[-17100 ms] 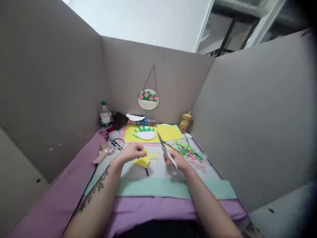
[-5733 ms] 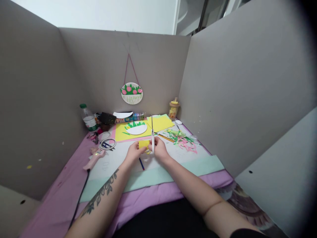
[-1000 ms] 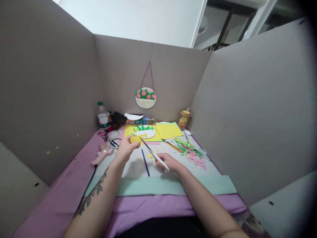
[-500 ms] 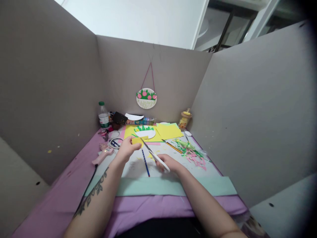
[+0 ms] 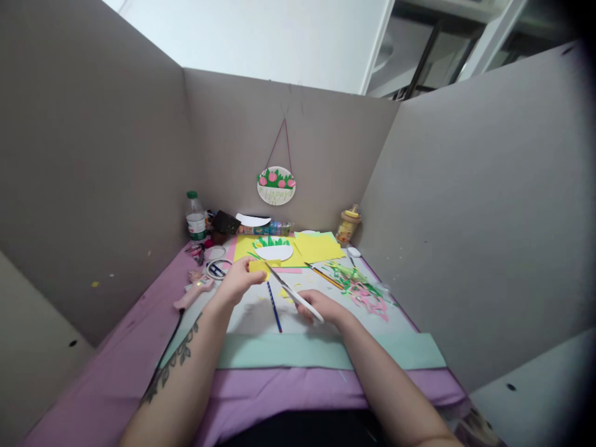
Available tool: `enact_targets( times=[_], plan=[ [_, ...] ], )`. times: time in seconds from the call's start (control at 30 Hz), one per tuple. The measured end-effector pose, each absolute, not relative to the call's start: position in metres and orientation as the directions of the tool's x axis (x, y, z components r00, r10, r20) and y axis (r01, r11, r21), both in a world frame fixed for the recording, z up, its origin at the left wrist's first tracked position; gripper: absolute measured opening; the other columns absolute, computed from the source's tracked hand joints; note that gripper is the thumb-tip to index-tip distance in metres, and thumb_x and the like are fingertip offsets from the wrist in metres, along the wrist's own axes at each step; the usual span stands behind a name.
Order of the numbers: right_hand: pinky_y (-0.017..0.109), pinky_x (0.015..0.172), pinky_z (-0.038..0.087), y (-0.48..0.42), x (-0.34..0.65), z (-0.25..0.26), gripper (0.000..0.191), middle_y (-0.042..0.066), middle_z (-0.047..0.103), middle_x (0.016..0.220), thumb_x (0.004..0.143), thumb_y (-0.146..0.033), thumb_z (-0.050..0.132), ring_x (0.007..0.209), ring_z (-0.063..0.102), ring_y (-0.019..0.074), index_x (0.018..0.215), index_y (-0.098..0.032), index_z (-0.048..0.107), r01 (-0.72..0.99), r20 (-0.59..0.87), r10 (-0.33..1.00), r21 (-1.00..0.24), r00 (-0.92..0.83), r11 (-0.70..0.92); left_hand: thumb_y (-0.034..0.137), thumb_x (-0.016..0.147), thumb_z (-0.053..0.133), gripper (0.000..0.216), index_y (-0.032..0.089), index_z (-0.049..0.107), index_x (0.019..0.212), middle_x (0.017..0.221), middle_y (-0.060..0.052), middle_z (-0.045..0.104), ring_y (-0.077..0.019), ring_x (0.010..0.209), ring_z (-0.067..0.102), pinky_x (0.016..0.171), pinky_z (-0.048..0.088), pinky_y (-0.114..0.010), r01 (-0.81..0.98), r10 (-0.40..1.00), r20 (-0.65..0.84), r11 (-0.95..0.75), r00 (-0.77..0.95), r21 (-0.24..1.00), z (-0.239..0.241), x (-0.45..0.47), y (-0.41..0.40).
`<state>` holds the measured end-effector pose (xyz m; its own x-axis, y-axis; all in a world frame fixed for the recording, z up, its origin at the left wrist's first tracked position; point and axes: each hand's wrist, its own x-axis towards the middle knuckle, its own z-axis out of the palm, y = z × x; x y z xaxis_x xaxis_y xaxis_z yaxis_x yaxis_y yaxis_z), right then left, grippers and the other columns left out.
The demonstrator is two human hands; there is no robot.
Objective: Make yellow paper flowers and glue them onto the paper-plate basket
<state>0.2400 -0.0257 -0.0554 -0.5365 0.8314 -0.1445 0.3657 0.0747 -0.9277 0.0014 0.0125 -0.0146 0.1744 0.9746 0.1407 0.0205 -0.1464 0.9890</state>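
Note:
Between the fingers of my left hand [image 5: 239, 281] is a small piece of yellow paper [image 5: 259, 267]. My right hand [image 5: 319, 305] is closed round the handles of white-handled scissors [image 5: 298, 297], whose blades reach up and left to the paper's right edge. Whether the blades are fully closed is too small to tell. Below the paper a dark blue pencil [image 5: 274, 308] lies on the white work surface. Small yellow scraps [image 5: 285, 293] lie beside the scissors. Just beyond my hands sits a white half-plate with green paper leaves [image 5: 274, 251] on a yellow sheet.
Yellow sheets [image 5: 319, 247] and a heap of green and pink paper strips [image 5: 363, 292] lie to the right. At left are a pink glue gun [image 5: 194, 293], a tape roll [image 5: 218, 269] and a bottle [image 5: 196, 217]. A decorated plate [image 5: 276, 186] hangs on the back panel.
My right hand and the scissors have shifted very slightly right and down. The yellow paper has tilted a little in my left hand, which stays in nearly the same place.

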Motion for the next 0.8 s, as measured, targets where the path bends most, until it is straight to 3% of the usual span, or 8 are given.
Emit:
enact_targets(
  times=[0.3, 0.8],
  plan=[
    [0.015, 0.04, 0.034, -0.0232, 0.2493, -0.0553, 0.012, -0.006, 0.048, 0.054, 0.064, -0.024, 0.058, 0.046, 0.043, 0.0057, 0.067, -0.015, 0.052, 0.401, -0.148, 0.816, -0.91, -0.558, 0.109, 0.02, 0.056, 0.066, 0.021, 0.015, 0.051, 0.07, 0.058, 0.004, 0.055, -0.0101, 0.051, 0.05, 0.05, 0.038, -0.021, 0.102, 0.966, 0.121, -0.147, 0.229, 0.984, -0.0061, -0.0005, 0.007],
    [0.017, 0.039, 0.036, -0.0241, 0.2423, -0.0575, 0.008, -0.005, 0.048, 0.051, 0.06, -0.019, 0.054, 0.043, 0.045, 0.0071, 0.066, -0.015, 0.051, 0.399, -0.22, 0.825, -0.917, -0.521, 0.007, 0.022, 0.055, 0.065, 0.019, 0.016, 0.054, 0.069, 0.056, 0.003, 0.054, -0.0112, 0.051, 0.051, 0.048, 0.036, -0.021, 0.154, 0.969, 0.155, -0.186, 0.194, 0.971, -0.0152, -0.0024, 0.0119]
  ],
)
